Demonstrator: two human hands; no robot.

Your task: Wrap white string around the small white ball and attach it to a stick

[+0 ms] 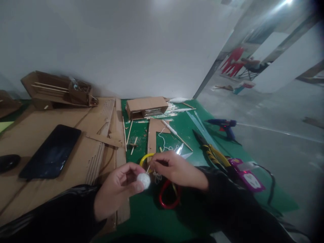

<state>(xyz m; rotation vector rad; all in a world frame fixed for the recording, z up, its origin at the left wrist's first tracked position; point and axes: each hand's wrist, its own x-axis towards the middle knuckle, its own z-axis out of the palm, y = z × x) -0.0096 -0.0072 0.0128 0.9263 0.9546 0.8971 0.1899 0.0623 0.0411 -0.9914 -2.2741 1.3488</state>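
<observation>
Left hand (pixel 115 192) curled shut, pinching a white ball (pixel 144 180) between thumb and fingertips, low over the green mat (pixel 152 216) at the cardboard (pixel 37 135) edge. Right hand (pixel 177 168) just beside, fingers closed on a thin stick (pixel 148 168) whose tip meets the ball. Under the hands, a yellow ring (pixel 144 158) and a red ring (pixel 167 199); white string (pixel 163 141) just behind. Phone (pixel 52 152) well left on the cardboard, glue gun (pixel 224 125) far right, scissors (pixel 211 152) near the right wrist
</observation>
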